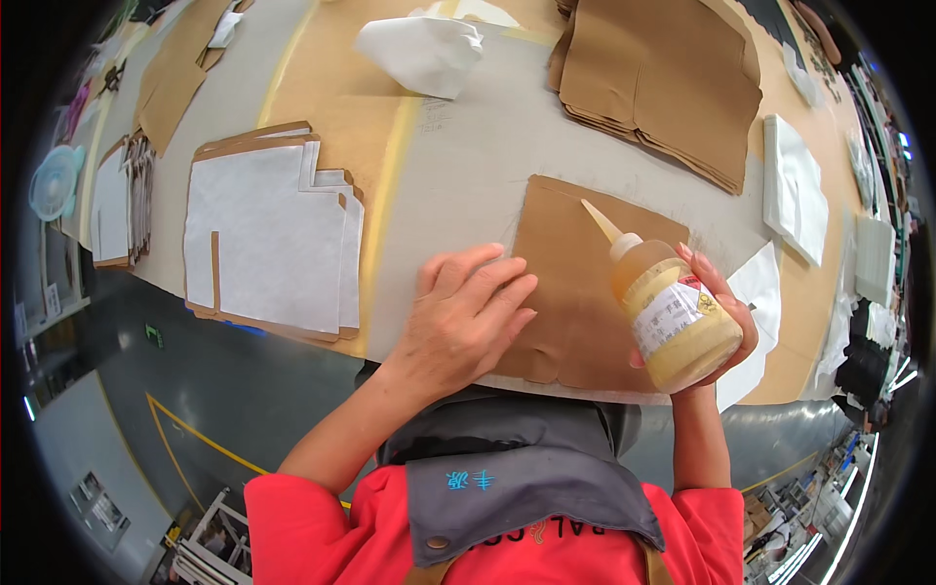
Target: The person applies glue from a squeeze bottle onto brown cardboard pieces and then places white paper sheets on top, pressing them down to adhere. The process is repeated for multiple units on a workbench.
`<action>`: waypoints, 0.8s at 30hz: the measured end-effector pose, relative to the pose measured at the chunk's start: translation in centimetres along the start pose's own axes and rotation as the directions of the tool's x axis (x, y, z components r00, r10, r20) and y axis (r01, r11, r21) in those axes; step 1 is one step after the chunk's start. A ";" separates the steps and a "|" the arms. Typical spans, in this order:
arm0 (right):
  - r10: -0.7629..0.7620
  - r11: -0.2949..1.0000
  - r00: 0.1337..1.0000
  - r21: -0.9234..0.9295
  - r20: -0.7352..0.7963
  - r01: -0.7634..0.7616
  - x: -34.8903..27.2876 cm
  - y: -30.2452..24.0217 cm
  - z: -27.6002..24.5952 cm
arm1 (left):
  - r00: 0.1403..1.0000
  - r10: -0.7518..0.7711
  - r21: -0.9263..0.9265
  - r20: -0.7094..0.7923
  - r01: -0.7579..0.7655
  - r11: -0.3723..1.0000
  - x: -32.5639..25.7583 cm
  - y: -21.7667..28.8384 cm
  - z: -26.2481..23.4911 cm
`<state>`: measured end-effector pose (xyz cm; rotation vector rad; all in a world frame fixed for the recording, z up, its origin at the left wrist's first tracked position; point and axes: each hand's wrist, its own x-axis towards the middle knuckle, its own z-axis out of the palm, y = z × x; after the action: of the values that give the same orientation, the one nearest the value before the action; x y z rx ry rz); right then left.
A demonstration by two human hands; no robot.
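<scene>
A flat brown leather-like piece [570,312] lies on the table in front of me. My left hand [458,317] is beside its left edge, fingers extended and slightly apart, holding nothing; the fingertips are at that edge. My right hand [743,327] grips a clear squeeze bottle [673,322] of yellowish liquid over the right part of the piece. The bottle is tilted, its pointed nozzle [602,220] aimed up and left above the piece's far part. A white label with a warning mark covers its side. Whether the nozzle touches the surface I cannot tell.
Larger brown pieces [663,78] are stacked at the far right. White-faced, brown-edged panels [268,234] lie stacked to the left. Crumpled white paper [424,54] sits at the back, and a folded white sheet [795,185] at right. A small turquoise fan [56,183] stands at far left.
</scene>
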<state>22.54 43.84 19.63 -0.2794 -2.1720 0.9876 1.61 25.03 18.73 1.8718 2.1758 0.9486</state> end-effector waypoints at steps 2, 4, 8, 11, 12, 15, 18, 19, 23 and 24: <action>0.014 1.000 0.999 0.007 -0.035 -0.014 -0.4 -0.2 -0.4 | 1.000 -0.019 -0.013 -0.006 0.019 1.000 -0.2 0.2 -0.2; 0.008 1.000 0.996 -0.003 -0.084 -0.008 -0.7 -0.3 -0.8 | 1.000 -0.011 -0.020 0.008 0.011 1.000 -0.6 0.3 -0.3; 0.058 0.996 0.994 -0.061 -0.097 -0.064 -2.1 -0.4 -2.2 | 1.000 -0.027 -0.021 0.004 0.027 0.999 -1.0 0.5 0.0; 0.044 0.983 0.992 -0.170 -0.114 -0.063 -2.9 -0.5 -3.1 | 0.999 -0.046 -0.021 -0.012 0.045 0.999 -1.0 0.6 0.1; 0.048 0.976 0.992 -0.203 -0.120 -0.072 -3.1 -0.5 -3.5 | 0.999 -0.045 -0.017 -0.013 0.045 0.999 -1.0 0.6 0.2; 0.062 0.978 0.981 -0.186 -0.182 -0.096 -3.8 -0.4 -4.2 | 0.999 -0.040 -0.003 -0.013 0.040 0.999 -1.1 0.6 0.3; 0.107 0.976 0.964 -0.159 -0.244 -0.149 -4.6 -0.2 -5.2 | 0.999 -0.037 0.015 -0.014 0.037 0.999 -1.1 0.6 0.3; 0.127 0.973 0.957 -0.157 -0.262 -0.172 -4.8 -0.2 -5.6 | 0.999 -0.042 0.020 -0.016 0.042 0.999 -1.2 0.7 0.3; 0.165 0.966 0.885 -0.112 -0.435 -0.235 -5.0 -0.4 -5.2 | 0.999 -0.032 0.047 -0.016 0.032 0.998 -1.2 0.7 0.4; 0.187 0.959 0.860 -0.100 -0.474 -0.264 -4.9 -0.5 -5.1 | 0.999 -0.029 0.053 -0.019 0.029 0.998 -1.2 0.7 0.4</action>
<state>29.64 44.17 19.68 -0.7841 -1.8025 0.7683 2.69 24.06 18.45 1.8563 2.2541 0.9145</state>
